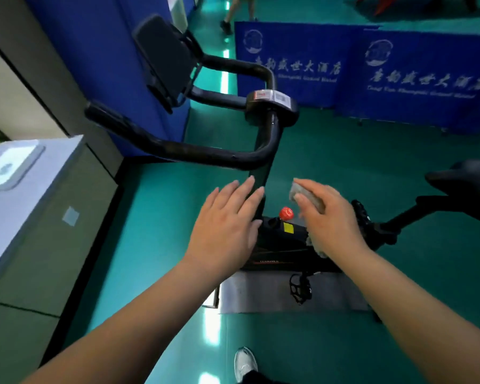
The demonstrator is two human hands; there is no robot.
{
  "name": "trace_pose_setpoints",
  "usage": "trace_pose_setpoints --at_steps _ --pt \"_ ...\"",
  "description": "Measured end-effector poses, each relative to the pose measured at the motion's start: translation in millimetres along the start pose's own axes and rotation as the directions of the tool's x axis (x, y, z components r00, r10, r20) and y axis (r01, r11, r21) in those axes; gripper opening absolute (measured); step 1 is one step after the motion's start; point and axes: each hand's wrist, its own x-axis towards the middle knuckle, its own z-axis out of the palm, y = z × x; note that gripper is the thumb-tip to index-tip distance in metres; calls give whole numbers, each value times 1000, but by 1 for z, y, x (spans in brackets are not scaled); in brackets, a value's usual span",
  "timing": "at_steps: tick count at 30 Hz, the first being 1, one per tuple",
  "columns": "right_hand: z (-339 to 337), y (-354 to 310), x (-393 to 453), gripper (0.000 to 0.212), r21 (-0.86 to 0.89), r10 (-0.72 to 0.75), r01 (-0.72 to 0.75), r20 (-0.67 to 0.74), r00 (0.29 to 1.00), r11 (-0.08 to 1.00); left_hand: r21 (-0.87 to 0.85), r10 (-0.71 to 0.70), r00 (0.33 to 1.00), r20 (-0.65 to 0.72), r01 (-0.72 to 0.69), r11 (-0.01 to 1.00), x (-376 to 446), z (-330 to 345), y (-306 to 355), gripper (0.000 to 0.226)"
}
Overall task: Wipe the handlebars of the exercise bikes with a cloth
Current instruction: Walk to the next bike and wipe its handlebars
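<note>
Right grip clutches cloth — handlebars beyond; red knob between hands.

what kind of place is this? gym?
Probably a hotel gym or fitness area: a black exercise bike with looped handlebars, a green sports-type floor, and blue partition banners printed with what looks like a hotel name.

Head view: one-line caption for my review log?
Right hand grips cloth, left hand open, both short of black handlebars.

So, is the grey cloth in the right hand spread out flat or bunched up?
Bunched up. The grey cloth is gripped in the right hand, only small parts showing past the fingers and below the palm.
</note>
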Motion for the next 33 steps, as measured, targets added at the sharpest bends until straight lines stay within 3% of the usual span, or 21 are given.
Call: trace_pose_setpoints --at_steps 6,12,16,24,29,31,33 --pt "5 -65 39 30 186 -144 139 12 990 973 11 -80 961 -265 86 996 26 -59 -33 51" --pt "24 -110 69 32 296 -227 179 136 964 938 15 -233 905 -356 255 967 24 -96 -82 48" --pt "48 -137 92 30 327 -334 247 244 910 912 -39 -393 823 -410 414 909 10 -114 -116 44" --pt "111 -184 136 26 414 -596 448 368 714 792 -138 -685 663 -302 680 720 3 -128 -144 41" --pt "153 -198 155 36 409 -821 712 321 472 570 -116 -725 631 -276 727 677 15 -128 -141 43" --pt "160 -185 157 39 425 -839 726 331 432 541 -126 -731 630 -263 728 673 21 -126 -138 38" --pt "156 -163 158 40 421 -843 733 332 423 533 -145 -774 581 -251 768 624 24 -122 -136 37"
